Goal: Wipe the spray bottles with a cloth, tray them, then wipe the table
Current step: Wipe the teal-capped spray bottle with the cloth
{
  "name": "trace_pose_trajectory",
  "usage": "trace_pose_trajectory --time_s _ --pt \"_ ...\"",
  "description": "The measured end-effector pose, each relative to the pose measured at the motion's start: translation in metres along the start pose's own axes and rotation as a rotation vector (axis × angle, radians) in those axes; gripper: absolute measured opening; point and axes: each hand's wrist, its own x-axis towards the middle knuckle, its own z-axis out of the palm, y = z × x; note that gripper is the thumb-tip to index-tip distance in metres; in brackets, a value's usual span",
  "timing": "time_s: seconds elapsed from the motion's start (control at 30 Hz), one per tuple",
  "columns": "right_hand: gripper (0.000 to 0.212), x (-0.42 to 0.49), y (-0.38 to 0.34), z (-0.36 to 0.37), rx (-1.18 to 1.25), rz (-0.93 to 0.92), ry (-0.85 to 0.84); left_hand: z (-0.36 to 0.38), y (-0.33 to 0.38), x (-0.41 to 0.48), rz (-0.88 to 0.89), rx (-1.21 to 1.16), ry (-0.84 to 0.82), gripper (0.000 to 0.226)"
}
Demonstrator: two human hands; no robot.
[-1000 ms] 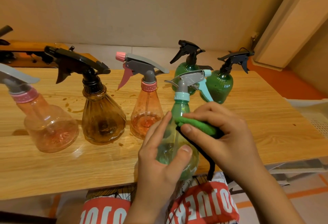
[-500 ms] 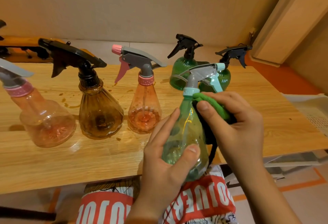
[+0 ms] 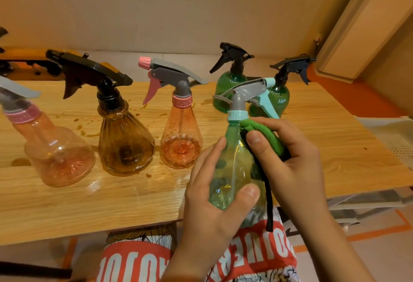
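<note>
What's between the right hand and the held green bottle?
A folded green cloth, which the right hand presses against the bottle's upper body. It shows in the head view.

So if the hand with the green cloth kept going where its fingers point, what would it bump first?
The right hand presses its green cloth on the light green bottle that the left hand holds, so that bottle comes first. Past it, probably the nearer pink bottle, though depth is unclear.

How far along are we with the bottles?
Nothing looks finished: the visible part of the white tray holds no bottle. In hand: left hand grips the light green bottle while right hand presses the green cloth at its shoulder. Left: five bottles standing on the table, then its brown spills.
</note>
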Motion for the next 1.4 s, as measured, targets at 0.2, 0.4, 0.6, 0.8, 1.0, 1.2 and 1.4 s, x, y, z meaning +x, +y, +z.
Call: trace_pose_trajectory --time_s 0.2,0.4,0.6,0.8,1.0,1.2,1.4 --pt "0.019 0.004 -0.004 -0.004 0.191 0.138 0.134 -0.006 0.005 0.002 -0.041 -0.185 -0.162 0.071" --pt "0.02 0.001 -0.001 -0.002 0.206 0.146 0.155 -0.007 -0.003 0.004 -0.055 -0.236 -0.136 0.071" --pt "0.026 -0.009 0.001 -0.006 -0.048 -0.099 -0.019 -0.011 -0.007 0.007 -0.004 -0.135 -0.046 0.071" --pt "0.024 0.006 -0.001 -0.011 -0.158 -0.153 -0.012 -0.008 -0.002 0.005 0.01 -0.073 -0.028 0.075" --pt "0.02 0.009 0.0 -0.012 -0.18 -0.187 -0.042 -0.01 -0.001 0.006 0.023 -0.033 -0.042 0.073" --pt "0.024 0.003 0.001 -0.004 -0.126 -0.219 -0.105 -0.014 -0.002 0.008 0.033 -0.054 0.004 0.072" --pt "0.021 0.009 0.002 -0.009 -0.085 -0.091 0.001 -0.01 -0.001 0.004 0.02 -0.05 -0.01 0.074"
